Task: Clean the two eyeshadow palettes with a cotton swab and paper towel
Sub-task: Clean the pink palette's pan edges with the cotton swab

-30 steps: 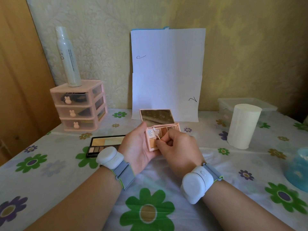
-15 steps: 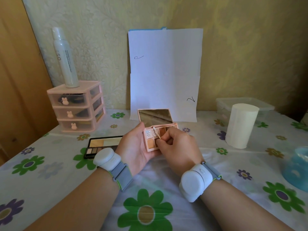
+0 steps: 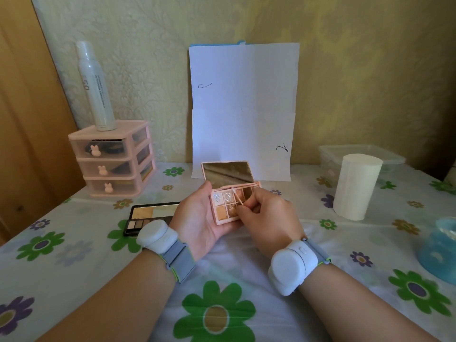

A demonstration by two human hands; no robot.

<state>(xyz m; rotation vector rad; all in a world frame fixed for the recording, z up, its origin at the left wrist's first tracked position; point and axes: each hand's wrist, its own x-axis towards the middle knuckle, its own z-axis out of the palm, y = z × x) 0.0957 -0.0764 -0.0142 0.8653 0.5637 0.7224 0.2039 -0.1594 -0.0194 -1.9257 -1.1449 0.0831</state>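
My left hand point(image 3: 197, 218) cradles a small pink eyeshadow palette point(image 3: 223, 211), open with its mirror lid tilted up, just above the table. My right hand point(image 3: 269, 218) pinches a cotton swab point(image 3: 237, 196) whose white tip rests on the palette's upper row of pans. My right fingers cover the palette's right part. A second, black eyeshadow palette point(image 3: 148, 215) lies open on the tablecloth to the left, partly hidden behind my left wrist. A white paper towel roll point(image 3: 355, 190) stands upright at the right.
A pink three-drawer organiser point(image 3: 111, 159) with a white spray bottle point(image 3: 95, 87) on top stands at the back left. White paper sheets point(image 3: 244, 107) lean on the wall. A clear plastic box point(image 3: 330, 156) sits behind the roll; a blue container point(image 3: 441, 245) is at the right edge.
The swab tip has shifted slightly across the pink palette's upper pans. Both hands keep their hold, and the view has drifted a little.
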